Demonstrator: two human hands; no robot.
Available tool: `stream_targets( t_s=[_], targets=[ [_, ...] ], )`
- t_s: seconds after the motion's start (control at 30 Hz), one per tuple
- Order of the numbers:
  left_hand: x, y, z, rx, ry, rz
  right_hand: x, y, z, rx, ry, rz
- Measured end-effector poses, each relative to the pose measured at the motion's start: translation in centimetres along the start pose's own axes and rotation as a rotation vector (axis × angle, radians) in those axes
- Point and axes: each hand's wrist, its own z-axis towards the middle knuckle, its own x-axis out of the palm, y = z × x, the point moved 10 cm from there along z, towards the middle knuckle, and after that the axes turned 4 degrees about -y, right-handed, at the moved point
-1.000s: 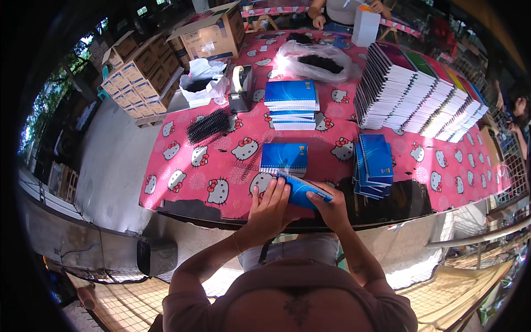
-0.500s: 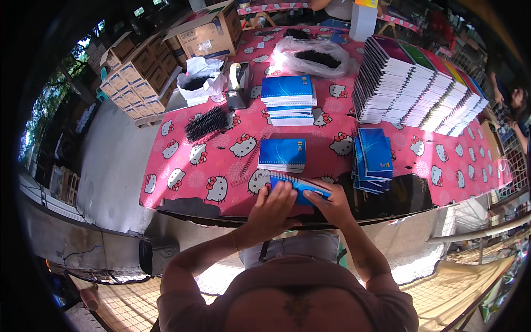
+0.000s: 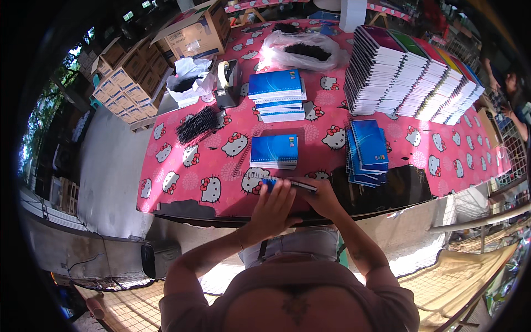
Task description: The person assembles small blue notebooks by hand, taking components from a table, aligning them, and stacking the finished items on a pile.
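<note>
A small blue notebook (image 3: pixel 269 181) is held between both hands at the table's near edge, tilted so that mostly its edge shows. My left hand (image 3: pixel 274 206) lies over its left part, fingers together and fairly straight. My right hand (image 3: pixel 322 199) is closed round its right end, fingertips hidden. A thin dark binding coil (image 3: pixel 247 175) extends left from the notebook's top edge; whether it runs through the holes is too small to tell. Just beyond lies a short stack of blue notebooks (image 3: pixel 274 150). Fanned blue notebooks (image 3: pixel 369 145) lie to the right.
Farther back are another blue notebook stack (image 3: pixel 275 86), a tape dispenser (image 3: pixel 227 91), a bundle of black coils (image 3: pixel 197 125) and plastic bags (image 3: pixel 276 54). Tall notebook piles (image 3: pixel 381 83) stand right. Cardboard boxes (image 3: pixel 196 34) stand back left. A person (image 3: pixel 514 91) is at the far right.
The held notebook has tipped, so its blue cover shows less and its edge more. My right hand has turned with it and shifted slightly left. The whole view has shifted a little.
</note>
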Motion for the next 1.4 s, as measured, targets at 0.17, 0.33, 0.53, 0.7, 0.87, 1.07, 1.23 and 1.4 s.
stream_targets(
  t_s=[0.17,0.33,0.53,0.7,0.87,1.07,1.23,1.4],
  targets=[
    [-1.0,2.3,5.2,-0.059,0.037,0.052,0.4,-1.9,-0.4,0.058,0.032,-0.009],
    [-0.4,-0.9,2.4,0.035,0.008,-0.033,0.5,-2.6,-0.5,0.07,0.057,0.017],
    [0.5,-2.0,0.7,0.074,0.017,-0.065,0.9,-2.9,-0.4,0.043,0.021,0.029],
    [-0.5,-0.6,4.4,0.067,0.104,-0.047,1.0,-3.8,-0.6,0.1,0.063,-0.012],
    [-2.8,0.9,5.6,-0.151,-0.035,-0.252,0.2,-1.9,-0.5,0.073,0.015,-0.06],
    [-3.4,1.6,6.1,-0.112,-0.159,-0.374,-4.2,3.3,-1.3,-0.164,-0.024,-0.237],
    [-2.9,1.5,5.9,-0.101,-0.171,-0.35,-5.4,1.5,-1.2,0.005,0.01,-0.138],
    [-3.4,1.3,6.4,-0.065,-0.129,-0.34,-4.4,3.2,-0.7,-0.163,0.077,-0.123]
  ],
)
